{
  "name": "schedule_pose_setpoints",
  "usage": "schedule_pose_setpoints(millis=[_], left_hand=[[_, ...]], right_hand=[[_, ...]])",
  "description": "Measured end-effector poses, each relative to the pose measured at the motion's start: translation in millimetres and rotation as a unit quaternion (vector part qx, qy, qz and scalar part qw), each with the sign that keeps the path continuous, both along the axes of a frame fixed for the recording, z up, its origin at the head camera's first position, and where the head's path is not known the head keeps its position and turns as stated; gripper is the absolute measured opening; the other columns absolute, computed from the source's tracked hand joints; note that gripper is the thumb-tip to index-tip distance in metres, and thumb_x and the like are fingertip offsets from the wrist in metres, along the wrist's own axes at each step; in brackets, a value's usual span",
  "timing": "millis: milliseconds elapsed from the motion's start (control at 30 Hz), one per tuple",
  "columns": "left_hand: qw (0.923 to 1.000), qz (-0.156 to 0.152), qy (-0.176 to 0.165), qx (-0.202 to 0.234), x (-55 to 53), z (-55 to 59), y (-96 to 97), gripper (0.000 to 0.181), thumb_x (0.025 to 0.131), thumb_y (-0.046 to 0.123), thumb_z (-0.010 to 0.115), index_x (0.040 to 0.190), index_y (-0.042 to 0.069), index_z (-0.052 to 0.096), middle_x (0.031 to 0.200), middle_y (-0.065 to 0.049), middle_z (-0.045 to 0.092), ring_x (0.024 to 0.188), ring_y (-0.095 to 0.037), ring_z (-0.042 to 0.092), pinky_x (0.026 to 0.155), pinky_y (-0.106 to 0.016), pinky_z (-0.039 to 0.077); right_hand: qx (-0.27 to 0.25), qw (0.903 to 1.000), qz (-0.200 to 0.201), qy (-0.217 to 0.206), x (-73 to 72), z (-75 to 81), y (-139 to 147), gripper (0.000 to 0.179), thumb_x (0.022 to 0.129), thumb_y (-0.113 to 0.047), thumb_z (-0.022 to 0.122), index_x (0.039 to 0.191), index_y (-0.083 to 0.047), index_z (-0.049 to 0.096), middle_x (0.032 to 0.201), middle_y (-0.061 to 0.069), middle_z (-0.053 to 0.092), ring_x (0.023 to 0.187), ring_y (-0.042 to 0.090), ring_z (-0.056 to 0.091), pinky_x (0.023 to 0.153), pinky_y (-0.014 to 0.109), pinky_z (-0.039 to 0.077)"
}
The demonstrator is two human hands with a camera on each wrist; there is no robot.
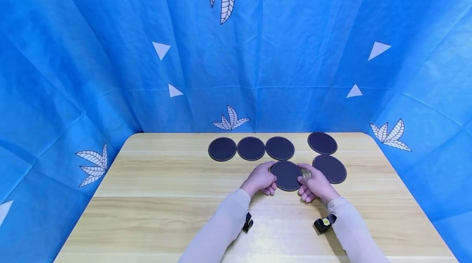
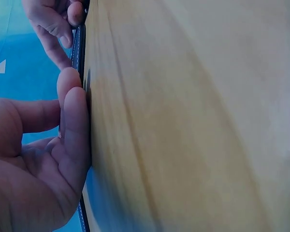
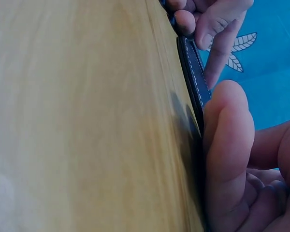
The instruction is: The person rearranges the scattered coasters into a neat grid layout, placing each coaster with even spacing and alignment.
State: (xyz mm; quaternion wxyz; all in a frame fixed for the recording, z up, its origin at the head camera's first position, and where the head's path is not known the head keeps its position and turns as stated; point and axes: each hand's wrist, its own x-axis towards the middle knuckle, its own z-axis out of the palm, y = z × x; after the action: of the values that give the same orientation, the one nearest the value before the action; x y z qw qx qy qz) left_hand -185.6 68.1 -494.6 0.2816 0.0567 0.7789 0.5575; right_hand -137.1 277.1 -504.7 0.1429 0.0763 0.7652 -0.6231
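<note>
A round dark coaster [image 1: 287,175] with a stitched rim lies between the two hands, low over the wooden table. My left hand [image 1: 261,177] grips its left edge, thumb and index finger at the rim and the other fingers curled beneath the palm. On the opposite edge, my right hand [image 1: 313,182] holds it in a similar way. Both wrist views show the coaster nearly edge-on, as a dark band with white stitching [image 3: 195,67]. In the left wrist view, the left hand's curled fingers [image 2: 75,125] are close against the tabletop.
Three matching coasters form a row behind: left [image 1: 222,149], middle [image 1: 251,148] and right [image 1: 280,148]. Two more lie to the right, one far back [image 1: 322,143] and one beside the right hand [image 1: 330,168]. Blue patterned cloth [image 1: 295,50] encloses the wooden table [image 1: 155,214].
</note>
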Motion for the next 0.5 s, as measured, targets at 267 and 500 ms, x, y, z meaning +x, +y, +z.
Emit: schedule_pose_setpoints(millis=[267, 500], left_hand=[[1.0, 0.008, -0.002, 0.002, 0.4, 0.4, -0.4, 0.065, 0.097, -0.002, 0.054, 0.157, 0.019, 0.039, 0.058, -0.009, 0.059, 0.042, -0.015, 0.055, 0.04, -0.024, 0.048], [0.9999, 0.008, -0.007, 0.005, 0.5, -1.3, -0.6, 0.066, 0.097, -0.001, 0.056, 0.157, 0.02, 0.039, 0.059, -0.009, 0.06, 0.043, -0.015, 0.055, 0.039, -0.024, 0.048]], right_hand=[[0.002, 1.0, 0.0, 0.005, 0.4, -0.4, -0.2, 0.058, 0.103, 0.0, 0.047, 0.156, -0.002, 0.025, 0.061, 0.017, 0.063, 0.043, 0.018, 0.059, 0.041, 0.033, 0.053], [-0.006, 1.0, 0.003, 0.004, 1.0, -1.6, -0.4, 0.059, 0.103, -0.001, 0.047, 0.157, -0.002, 0.023, 0.062, 0.017, 0.063, 0.043, 0.018, 0.059, 0.042, 0.034, 0.053]])
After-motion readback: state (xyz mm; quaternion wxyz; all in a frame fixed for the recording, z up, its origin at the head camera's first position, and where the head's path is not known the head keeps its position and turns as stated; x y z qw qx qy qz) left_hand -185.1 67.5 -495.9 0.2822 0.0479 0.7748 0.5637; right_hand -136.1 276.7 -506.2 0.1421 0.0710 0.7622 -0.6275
